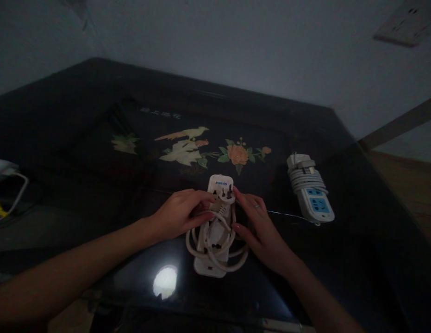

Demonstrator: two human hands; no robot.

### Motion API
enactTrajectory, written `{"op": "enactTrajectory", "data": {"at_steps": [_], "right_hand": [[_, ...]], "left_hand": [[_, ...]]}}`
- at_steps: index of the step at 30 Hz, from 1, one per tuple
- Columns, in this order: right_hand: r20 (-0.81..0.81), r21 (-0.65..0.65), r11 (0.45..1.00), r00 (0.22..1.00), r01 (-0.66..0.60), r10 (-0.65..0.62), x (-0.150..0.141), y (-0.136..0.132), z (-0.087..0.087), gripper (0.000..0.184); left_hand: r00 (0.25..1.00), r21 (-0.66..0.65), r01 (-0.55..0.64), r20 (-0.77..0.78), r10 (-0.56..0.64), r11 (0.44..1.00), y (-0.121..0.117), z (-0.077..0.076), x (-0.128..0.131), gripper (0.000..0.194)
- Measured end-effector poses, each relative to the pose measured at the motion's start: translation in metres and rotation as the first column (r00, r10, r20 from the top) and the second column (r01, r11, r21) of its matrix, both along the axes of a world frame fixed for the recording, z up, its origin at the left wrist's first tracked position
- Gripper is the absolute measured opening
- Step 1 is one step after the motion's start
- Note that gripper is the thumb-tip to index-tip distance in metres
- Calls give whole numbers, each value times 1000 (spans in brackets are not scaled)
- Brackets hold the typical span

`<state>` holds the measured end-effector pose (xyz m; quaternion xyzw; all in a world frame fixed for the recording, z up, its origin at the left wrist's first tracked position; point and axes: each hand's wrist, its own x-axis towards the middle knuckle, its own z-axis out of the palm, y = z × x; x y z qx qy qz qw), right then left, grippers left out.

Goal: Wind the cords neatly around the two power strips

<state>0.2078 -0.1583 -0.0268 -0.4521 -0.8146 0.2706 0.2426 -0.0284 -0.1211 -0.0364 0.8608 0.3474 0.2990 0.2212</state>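
A white power strip [221, 228] marked PHILIPS lies lengthwise in front of me on a dark glossy table. Its white cord [232, 267] is looped loosely over it. The three-pin plug [227, 196] rests near the strip's far end with its pins facing away from me. My left hand [185, 209] is at the strip's left edge, its curled fingers and thumb on the cord loops. On the other side, my right hand [257, 224] has its index finger beside the plug and its thumb against the cord. Parts of the fingers are hidden.
To the right lies a second power strip [317, 206] with blue sockets and a grey cord wound around it. A thin pale line runs towards it. A white object [3, 167] stands at the left edge. A wall socket [406, 23] is at upper right.
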Motion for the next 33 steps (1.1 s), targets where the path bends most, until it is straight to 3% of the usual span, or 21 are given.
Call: {"op": "enactTrajectory", "data": {"at_steps": [2, 5, 8, 13, 18, 21, 25, 28, 33], "right_hand": [[17, 4, 1000, 1000, -22, 22, 0, -1, 0, 67], [13, 1, 998, 998, -61, 61, -2, -2, 0, 67], [3, -2, 995, 995, -98, 98, -4, -4, 0, 64], [-13, 46, 996, 997, -75, 76, -5, -3, 1, 58], [-51, 251, 960, 992, 121, -112, -6, -5, 13, 26], [-16, 330, 939, 995, 94, -94, -15, -10, 24, 11], [182, 311, 950, 980, 24, -84, -34, -16, 33, 13], [329, 311, 950, 938, 0, -107, -43, -19, 34, 20], [409, 331, 944, 902, -4, -140, -51, -27, 36, 37]], "left_hand": [[998, 0, 6, 58, -6, 1000, 2, 3, -1, 20], [991, 22, 60, 121, -62, 998, 6, 8, -2, 36], [982, 5, 167, 90, -167, 986, 8, 12, -1, 50], [960, -83, 276, 80, -270, 958, 13, 12, -1, 51], [956, -34, 292, 18, -292, 956, 17, 15, -10, 49], [937, 14, 338, -101, -335, 941, 18, 19, -14, 52], [929, 88, 323, -221, -298, 942, 17, 21, -15, 57], [925, 156, 308, -278, -257, 939, 14, 19, -15, 49], [919, 234, 295, -337, -207, 926, 10, 21, -14, 45]]}}
